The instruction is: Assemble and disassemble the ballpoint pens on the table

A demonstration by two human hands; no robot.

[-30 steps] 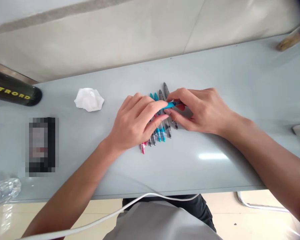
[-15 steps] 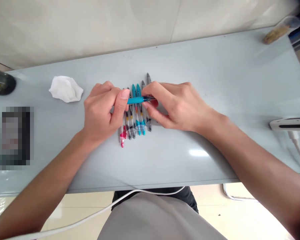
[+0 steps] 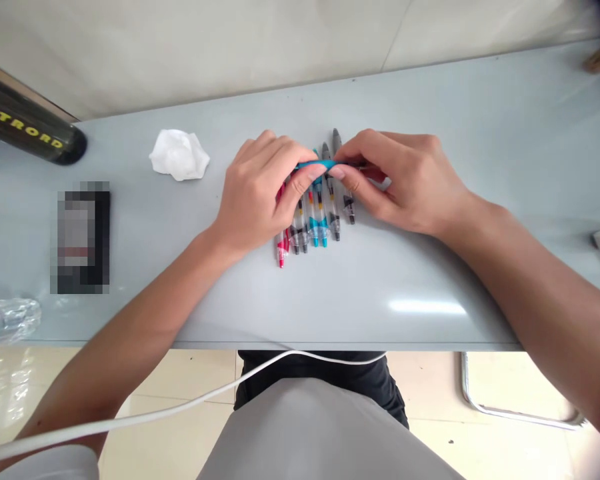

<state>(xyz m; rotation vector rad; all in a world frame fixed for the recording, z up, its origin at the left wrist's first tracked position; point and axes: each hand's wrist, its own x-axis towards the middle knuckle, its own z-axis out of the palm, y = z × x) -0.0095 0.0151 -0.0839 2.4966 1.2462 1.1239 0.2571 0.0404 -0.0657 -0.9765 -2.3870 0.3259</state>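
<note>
My left hand point(image 3: 269, 189) and my right hand point(image 3: 399, 181) hold a blue pen point(image 3: 324, 164) between them, level above the table. The left thumb and fingers pinch one end. The right thumb and index finger grip it near the middle, and its dark, clear part runs under the right fingers. Below lies a row of clear-barrelled pens side by side: a red pen point(image 3: 283, 252) at the left, then dark ones, teal pens point(image 3: 318, 232), and grey-topped pens point(image 3: 335, 227) at the right. My hands cover the upper parts of several of them.
Crumpled white tissue point(image 3: 179, 155) lies left of my hands. A dark bottle with yellow letters point(image 3: 35, 127), a blurred-out dark object point(image 3: 83, 243) and a clear plastic bottle point(image 3: 10, 321) are further left. A white cable point(image 3: 180, 405) crosses before the grey table point(image 3: 300, 307).
The camera view has shifted, so the table things sit further right and higher. My left fingers have straightened somewhat, and both thumbs are closer together on the blue pen.
</note>
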